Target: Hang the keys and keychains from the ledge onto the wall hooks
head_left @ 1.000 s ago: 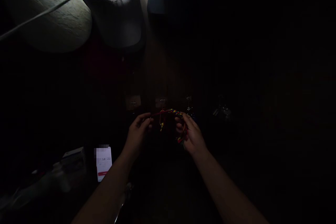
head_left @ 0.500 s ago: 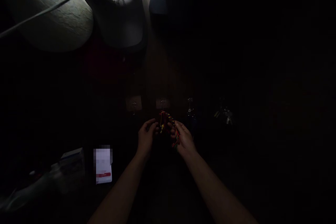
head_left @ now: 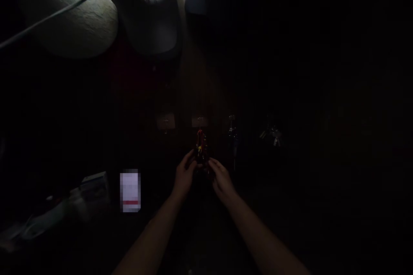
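Observation:
A bundle of red, yellow and dark braided cords hangs from a small hook in the middle of the view. My left hand is at its lower left, thumb and forefinger apart, with fingertips close to the cords. On the other side, my right hand has its fingers pinched together at the dark lower end of the bundle. Deep shadow hides exactly what the fingertips touch.
Other hooks sit in a row; a dark item and a bunch of keys hang to the right. Above are a cream cap and a grey cap. A blurred-out white card and a box are lower left.
The loose strands that lay over my right hand now hang down with the bundle. My right hand has shifted slightly left and down; my left hand moved slightly right.

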The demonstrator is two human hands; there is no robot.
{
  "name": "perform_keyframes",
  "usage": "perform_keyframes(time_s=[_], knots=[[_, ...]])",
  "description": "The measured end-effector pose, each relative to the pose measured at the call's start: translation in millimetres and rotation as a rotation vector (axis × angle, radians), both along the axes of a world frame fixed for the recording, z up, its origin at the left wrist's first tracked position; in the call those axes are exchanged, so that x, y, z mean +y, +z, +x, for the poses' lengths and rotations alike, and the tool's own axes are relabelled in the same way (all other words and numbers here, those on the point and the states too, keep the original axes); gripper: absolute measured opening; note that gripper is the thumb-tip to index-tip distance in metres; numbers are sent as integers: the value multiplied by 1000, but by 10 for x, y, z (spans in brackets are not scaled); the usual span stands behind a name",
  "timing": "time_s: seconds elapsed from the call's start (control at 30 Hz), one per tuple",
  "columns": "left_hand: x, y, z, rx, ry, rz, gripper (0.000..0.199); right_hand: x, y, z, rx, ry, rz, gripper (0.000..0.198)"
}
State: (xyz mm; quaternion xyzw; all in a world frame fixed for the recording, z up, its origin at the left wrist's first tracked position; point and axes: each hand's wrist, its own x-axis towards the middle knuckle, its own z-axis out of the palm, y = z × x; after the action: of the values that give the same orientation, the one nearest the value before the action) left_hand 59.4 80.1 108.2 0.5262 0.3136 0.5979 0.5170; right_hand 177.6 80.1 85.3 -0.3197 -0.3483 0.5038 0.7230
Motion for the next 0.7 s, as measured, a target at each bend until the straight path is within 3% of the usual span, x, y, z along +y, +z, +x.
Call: perform_keyframes(time_s=[0.2, 0.4, 0.7], knots=[[-126, -264, -211, 27, 14, -75, 44, -182, -262, 73, -7, 47, -120, 31], [-312, -518, -517, 104, 46, -125, 40, -357, -400, 94, -23, 59, -244, 28], [-650, -616, -978, 189, 203, -227, 30, -565, -528, -81, -122, 134, -329, 24]])
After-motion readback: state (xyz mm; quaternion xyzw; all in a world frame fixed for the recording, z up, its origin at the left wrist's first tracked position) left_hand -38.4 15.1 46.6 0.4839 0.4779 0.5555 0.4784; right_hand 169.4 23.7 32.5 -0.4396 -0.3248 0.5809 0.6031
